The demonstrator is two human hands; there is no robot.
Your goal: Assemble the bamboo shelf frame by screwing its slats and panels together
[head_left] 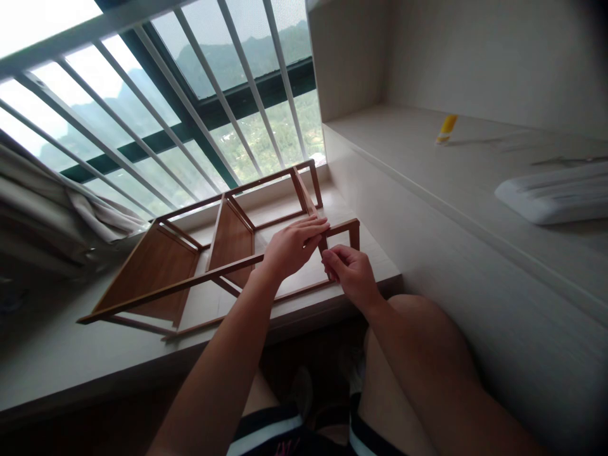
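A brown wooden shelf rack (232, 244) lies on its side on the pale window ledge (71, 361), its flat panels standing upright between the long rails. Across the rail near the rack's right end rests my left hand (295, 244), fingers stretched out and close together over the wood. Just right of it and lower, my right hand (352, 273) is closed in a pinch against a crosspiece at that end. Whatever is between those fingertips is hidden or too small to name.
White bars (228, 95) stand before the window behind the rack. A grey curtain (57, 215) hangs at left. On the raised surface at right are a yellow tube-like object (446, 128) and a white plastic-looking package (555, 193). My knees are below the ledge.
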